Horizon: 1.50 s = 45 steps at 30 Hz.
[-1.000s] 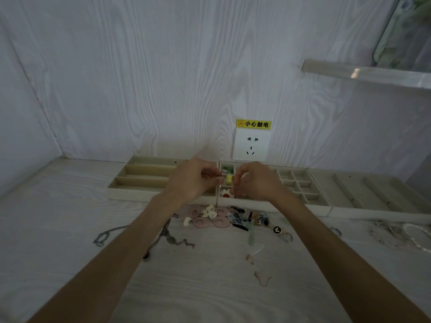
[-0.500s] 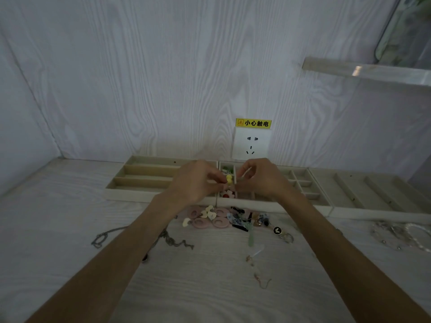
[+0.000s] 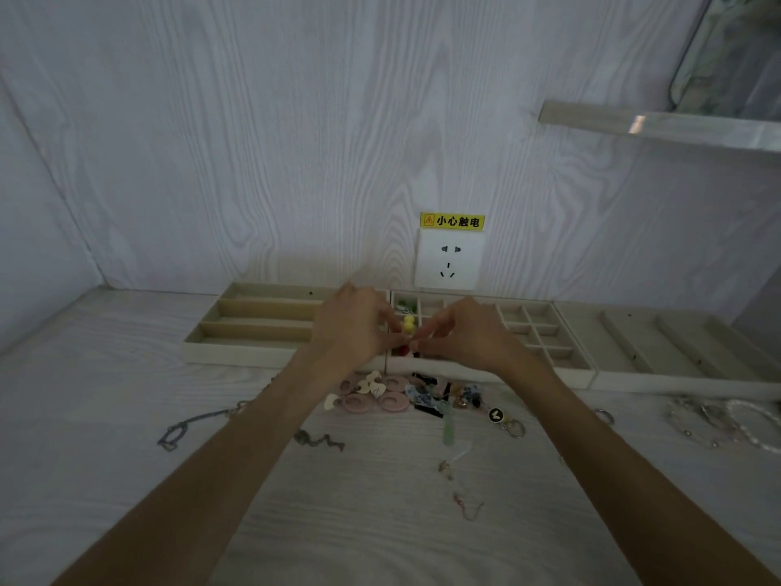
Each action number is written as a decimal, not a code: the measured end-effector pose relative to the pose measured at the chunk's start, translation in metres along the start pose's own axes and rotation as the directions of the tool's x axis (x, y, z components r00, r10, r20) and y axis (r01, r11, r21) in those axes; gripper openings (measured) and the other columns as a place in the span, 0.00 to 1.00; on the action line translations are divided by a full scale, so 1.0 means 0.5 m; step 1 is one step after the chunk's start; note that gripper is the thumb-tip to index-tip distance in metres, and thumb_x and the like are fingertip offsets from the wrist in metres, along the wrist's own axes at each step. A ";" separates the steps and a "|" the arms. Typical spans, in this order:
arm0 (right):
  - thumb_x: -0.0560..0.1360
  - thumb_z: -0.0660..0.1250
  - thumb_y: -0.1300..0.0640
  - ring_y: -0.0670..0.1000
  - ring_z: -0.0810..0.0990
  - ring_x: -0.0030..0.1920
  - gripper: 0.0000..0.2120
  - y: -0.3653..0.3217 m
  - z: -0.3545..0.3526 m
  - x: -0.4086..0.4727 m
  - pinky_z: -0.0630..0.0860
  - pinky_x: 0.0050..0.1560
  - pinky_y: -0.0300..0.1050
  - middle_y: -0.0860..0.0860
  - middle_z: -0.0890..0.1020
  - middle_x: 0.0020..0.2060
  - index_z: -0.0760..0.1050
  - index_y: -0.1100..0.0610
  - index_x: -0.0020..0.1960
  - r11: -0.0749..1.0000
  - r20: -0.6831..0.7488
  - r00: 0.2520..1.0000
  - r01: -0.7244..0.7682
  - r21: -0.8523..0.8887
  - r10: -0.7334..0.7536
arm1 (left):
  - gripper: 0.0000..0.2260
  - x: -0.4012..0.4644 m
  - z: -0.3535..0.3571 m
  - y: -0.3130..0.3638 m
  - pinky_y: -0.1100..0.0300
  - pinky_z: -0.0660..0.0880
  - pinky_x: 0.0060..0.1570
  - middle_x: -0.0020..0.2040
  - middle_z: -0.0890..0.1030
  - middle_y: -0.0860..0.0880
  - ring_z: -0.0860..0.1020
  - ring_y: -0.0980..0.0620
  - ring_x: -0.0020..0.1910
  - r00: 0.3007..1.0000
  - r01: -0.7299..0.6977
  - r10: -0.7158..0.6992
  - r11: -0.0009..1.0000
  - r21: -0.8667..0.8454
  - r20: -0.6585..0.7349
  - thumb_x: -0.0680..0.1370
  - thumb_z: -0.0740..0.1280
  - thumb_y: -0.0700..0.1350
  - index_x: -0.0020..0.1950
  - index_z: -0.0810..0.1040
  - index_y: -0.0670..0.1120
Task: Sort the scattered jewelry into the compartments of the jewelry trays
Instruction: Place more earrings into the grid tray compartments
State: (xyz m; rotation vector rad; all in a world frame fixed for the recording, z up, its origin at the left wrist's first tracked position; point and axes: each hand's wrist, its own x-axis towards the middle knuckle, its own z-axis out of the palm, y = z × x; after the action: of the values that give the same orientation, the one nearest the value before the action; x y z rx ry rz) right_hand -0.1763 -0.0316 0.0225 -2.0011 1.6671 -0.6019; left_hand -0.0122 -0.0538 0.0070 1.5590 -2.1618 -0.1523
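Both hands [image 3: 408, 338] pinch yellow earring [image 3: 408, 324] over middle tray [image 3: 545, 332].

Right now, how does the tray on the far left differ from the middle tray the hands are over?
The left tray is split into long, narrow channels; the middle tray is a grid of small square cells. The left tray's visible channels look bare, while the middle tray already holds pieces, including a green one in a back cell. Both hands meet over the middle tray; only the left hand overlaps the left tray's end. Both trays are beige and sit against the wall.
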 end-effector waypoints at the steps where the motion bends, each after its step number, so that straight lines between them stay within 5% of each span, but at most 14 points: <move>1: 0.69 0.74 0.51 0.46 0.79 0.37 0.11 0.002 0.003 0.001 0.73 0.37 0.37 0.49 0.84 0.38 0.84 0.52 0.50 1.000 -0.012 1.000 0.001 0.003 -0.001 | 0.10 -0.001 0.001 -0.003 0.56 0.77 0.46 0.46 0.83 0.55 0.78 0.53 0.48 1.000 0.008 -0.007 0.999 -0.034 0.007 0.68 0.74 0.57 0.45 0.84 0.55; 4: 0.69 0.74 0.52 0.42 0.73 0.29 0.10 0.002 0.004 0.006 0.65 0.28 0.31 0.46 0.81 0.32 0.84 0.52 0.49 1.000 0.007 1.000 -0.013 -0.005 0.013 | 0.11 -0.001 0.000 -0.009 0.55 0.78 0.46 0.44 0.83 0.56 0.79 0.56 0.45 0.997 0.055 -0.050 0.994 -0.100 0.051 0.67 0.74 0.59 0.44 0.84 0.56; 13: 0.66 0.75 0.55 0.50 0.82 0.43 0.07 -0.005 0.011 0.036 0.80 0.48 0.49 0.52 0.85 0.40 0.85 0.57 0.42 0.986 0.022 0.995 -0.097 -0.139 0.101 | 0.12 -0.001 0.003 -0.028 0.56 0.76 0.39 0.39 0.83 0.53 0.79 0.53 0.37 0.995 -0.017 0.033 0.986 -0.164 0.095 0.74 0.67 0.59 0.46 0.85 0.54; 24: 0.68 0.74 0.55 0.54 0.83 0.45 0.13 -0.023 -0.004 0.032 0.80 0.50 0.51 0.56 0.85 0.43 0.83 0.63 0.47 0.977 0.092 0.982 -0.147 -0.154 0.162 | 0.08 0.014 -0.016 -0.020 0.53 0.75 0.57 0.54 0.82 0.53 0.79 0.53 0.53 0.967 0.050 0.004 0.977 -0.209 0.254 0.72 0.72 0.49 0.51 0.84 0.53; 31: 0.65 0.76 0.54 0.52 0.82 0.44 0.13 -0.025 0.001 0.035 0.80 0.49 0.50 0.54 0.84 0.42 0.83 0.60 0.46 0.978 0.066 0.986 -0.144 -0.150 0.156 | 0.08 0.015 -0.024 -0.008 0.56 0.76 0.52 0.51 0.83 0.54 0.79 0.53 0.50 0.970 0.096 -0.054 0.981 -0.168 0.238 0.71 0.73 0.49 0.49 0.84 0.53; 36: 0.70 0.73 0.58 0.50 0.79 0.40 0.11 -0.026 -0.013 0.025 0.78 0.45 0.45 0.56 0.84 0.44 0.82 0.63 0.49 0.988 0.198 0.969 -0.139 -0.071 0.150 | 0.10 0.010 -0.025 0.003 0.62 0.74 0.45 0.50 0.83 0.54 0.79 0.54 0.48 0.981 0.119 -0.112 0.992 -0.037 0.156 0.70 0.73 0.55 0.48 0.84 0.54; 41: 0.74 0.67 0.61 0.49 0.79 0.37 0.06 -0.011 -0.038 0.001 0.76 0.42 0.40 0.52 0.84 0.43 0.81 0.52 0.46 0.997 0.126 0.992 -0.020 0.075 0.011 | 0.11 -0.006 -0.029 0.002 0.56 0.76 0.49 0.48 0.84 0.51 0.79 0.51 0.46 0.989 0.059 -0.052 0.997 -0.047 0.140 0.75 0.67 0.56 0.52 0.83 0.53; 43: 0.76 0.65 0.63 0.50 0.80 0.43 0.09 -0.001 -0.041 -0.007 0.77 0.46 0.42 0.52 0.83 0.50 0.82 0.52 0.48 0.998 0.074 0.997 0.020 0.063 -0.024 | 0.10 -0.014 -0.035 -0.007 0.52 0.74 0.55 0.54 0.82 0.50 0.77 0.49 0.54 0.987 -0.008 0.018 0.998 -0.065 0.159 0.77 0.65 0.49 0.56 0.82 0.54; 45: 0.77 0.62 0.63 0.39 0.77 0.39 0.12 0.008 -0.035 -0.013 0.72 0.42 0.32 0.47 0.81 0.52 0.82 0.52 0.51 0.997 0.030 0.997 0.068 -0.020 -0.067 | 0.14 -0.025 -0.042 -0.012 0.56 0.68 0.60 0.61 0.76 0.53 0.70 0.50 0.61 0.977 -0.102 0.100 0.995 0.000 0.190 0.77 0.64 0.43 0.60 0.79 0.56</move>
State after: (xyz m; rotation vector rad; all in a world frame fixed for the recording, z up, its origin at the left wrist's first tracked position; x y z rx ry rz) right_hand -0.1910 -0.0273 0.0337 -2.0784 1.6001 -0.5781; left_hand 0.0050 -0.0407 0.0199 1.4887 -2.3861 -0.2671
